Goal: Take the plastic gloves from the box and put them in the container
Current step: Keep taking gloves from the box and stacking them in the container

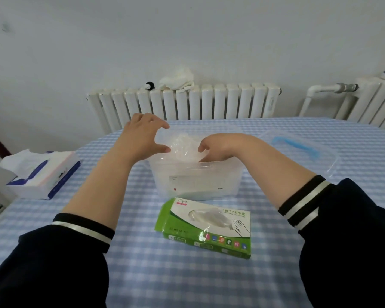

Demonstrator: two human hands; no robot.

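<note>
Head view: my left hand (142, 136) hovers spread over the clear container (196, 174); my right hand (211, 147) dips inside, fingers curled on the plastic gloves (183, 145). The green box (207, 227), nearer me, reads "TPE".

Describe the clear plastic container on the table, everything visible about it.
The container is a translucent, box-shaped plastic tub standing upright and open on the blue checked tablecloth, behind the green glove box. A white label with a red dot shows on its front wall. Crumpled clear plastic gloves sit at its mouth. The left hand hovers over its left rim; the right hand reaches inside. Its lid, with a blue handle, lies to the right.
</note>
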